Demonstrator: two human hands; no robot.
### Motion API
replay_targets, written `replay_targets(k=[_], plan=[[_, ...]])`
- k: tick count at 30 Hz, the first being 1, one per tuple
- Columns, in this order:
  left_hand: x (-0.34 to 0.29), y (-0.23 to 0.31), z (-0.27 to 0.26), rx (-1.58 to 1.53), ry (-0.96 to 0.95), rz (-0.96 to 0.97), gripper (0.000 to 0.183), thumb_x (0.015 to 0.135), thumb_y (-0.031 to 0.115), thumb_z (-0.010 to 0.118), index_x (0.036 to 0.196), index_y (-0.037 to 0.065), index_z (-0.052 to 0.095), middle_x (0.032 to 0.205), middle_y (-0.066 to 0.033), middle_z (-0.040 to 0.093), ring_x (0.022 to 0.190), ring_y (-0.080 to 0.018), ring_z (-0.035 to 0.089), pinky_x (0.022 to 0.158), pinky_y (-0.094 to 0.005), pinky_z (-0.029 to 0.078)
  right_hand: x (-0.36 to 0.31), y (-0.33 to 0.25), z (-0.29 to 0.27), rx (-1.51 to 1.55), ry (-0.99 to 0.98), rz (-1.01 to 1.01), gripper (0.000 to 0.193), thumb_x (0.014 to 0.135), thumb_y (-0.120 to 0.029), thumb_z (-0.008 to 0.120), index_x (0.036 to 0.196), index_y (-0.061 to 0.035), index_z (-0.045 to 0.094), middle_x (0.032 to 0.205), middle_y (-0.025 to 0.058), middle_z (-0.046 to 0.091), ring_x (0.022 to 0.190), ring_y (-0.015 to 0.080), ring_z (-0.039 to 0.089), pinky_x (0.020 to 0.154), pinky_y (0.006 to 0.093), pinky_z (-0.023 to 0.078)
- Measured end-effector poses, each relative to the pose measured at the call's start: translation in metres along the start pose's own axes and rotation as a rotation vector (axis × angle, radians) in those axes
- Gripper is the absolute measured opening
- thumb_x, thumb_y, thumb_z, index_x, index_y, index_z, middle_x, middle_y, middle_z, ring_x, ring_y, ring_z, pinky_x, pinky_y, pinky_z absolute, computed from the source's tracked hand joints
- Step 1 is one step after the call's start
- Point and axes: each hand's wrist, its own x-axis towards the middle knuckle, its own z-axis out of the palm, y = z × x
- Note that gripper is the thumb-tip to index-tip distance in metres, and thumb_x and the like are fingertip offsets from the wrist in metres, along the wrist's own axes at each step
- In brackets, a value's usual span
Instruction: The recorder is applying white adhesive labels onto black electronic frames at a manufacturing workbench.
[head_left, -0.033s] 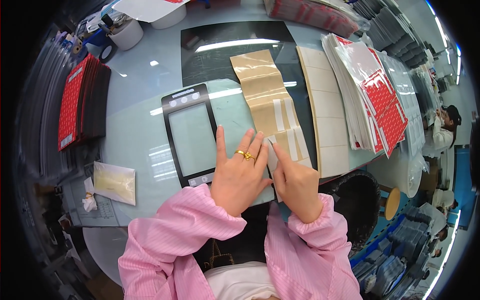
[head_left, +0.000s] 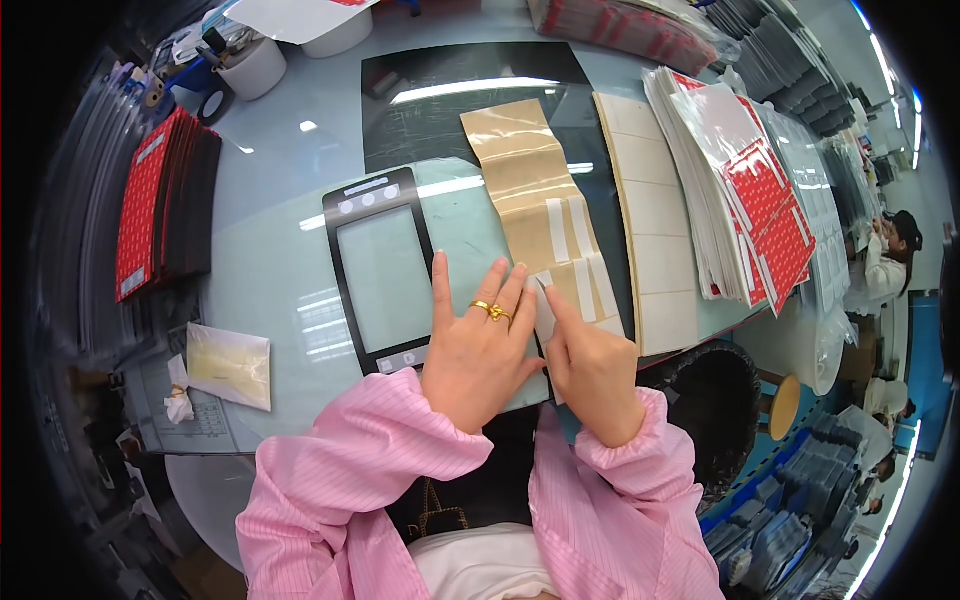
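Note:
My left hand (head_left: 478,350), with gold rings, lies flat with its fingers spread over the right side of a black-framed panel with a clear window (head_left: 348,285) and the left edge of a glossy tan backing sheet (head_left: 520,180). Several white strips (head_left: 557,230) are stuck on the sheet's nearer half. My right hand (head_left: 597,370) is closed except for its index finger, whose tip rests at the end of a white strip by my left fingertips. Its other fingers curl under, hiding whatever may be in them.
A black sheet (head_left: 440,110) lies beneath the tan one. To the right are a creased cream board (head_left: 655,230) and stacked white and red sheets (head_left: 765,210). A red-and-black stack (head_left: 160,210) stands left, with a small plastic packet (head_left: 230,367) nearer. Other people sit far right.

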Motion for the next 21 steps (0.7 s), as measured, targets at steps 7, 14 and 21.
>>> replay_targets(k=[7, 14, 21], plan=[[0.001, -0.001, 0.002, 0.006, 0.031, 0.001, 0.067, 0.080, 0.042, 0.079, 0.133, 0.006, 0.062, 0.146, -0.0093, 0.059, 0.143, -0.0236, 0.048, 0.121, -0.0771, 0.007, -0.001, -0.008, 0.005, -0.075, -0.031, 0.024, 0.050, 0.084, 0.000, 0.067, 0.134, -0.0009, 0.065, 0.064, 0.0102, 0.062, 0.052, 0.0272, 0.062, 0.050, 0.0385, 0.048], [0.001, 0.000, 0.003, 0.022, 0.054, 0.006, 0.065, 0.080, 0.040, 0.078, 0.132, 0.005, 0.062, 0.144, -0.0094, 0.060, 0.141, -0.0236, 0.050, 0.120, -0.0782, 0.009, 0.002, -0.010, 0.005, -0.104, -0.053, 0.023, 0.049, 0.085, -0.001, 0.067, 0.134, -0.0005, 0.065, 0.063, 0.0115, 0.062, 0.051, 0.0284, 0.061, 0.049, 0.0394, 0.047], [0.003, 0.002, 0.007, 0.035, 0.103, 0.013, 0.061, 0.079, 0.038, 0.078, 0.127, 0.002, 0.065, 0.139, -0.0144, 0.063, 0.137, -0.0272, 0.053, 0.118, -0.0803, 0.011, 0.008, -0.009, -0.004, -0.124, -0.116, 0.011, 0.046, 0.087, -0.005, 0.067, 0.133, -0.0017, 0.065, 0.059, 0.0121, 0.060, 0.049, 0.0288, 0.061, 0.049, 0.0401, 0.046]])
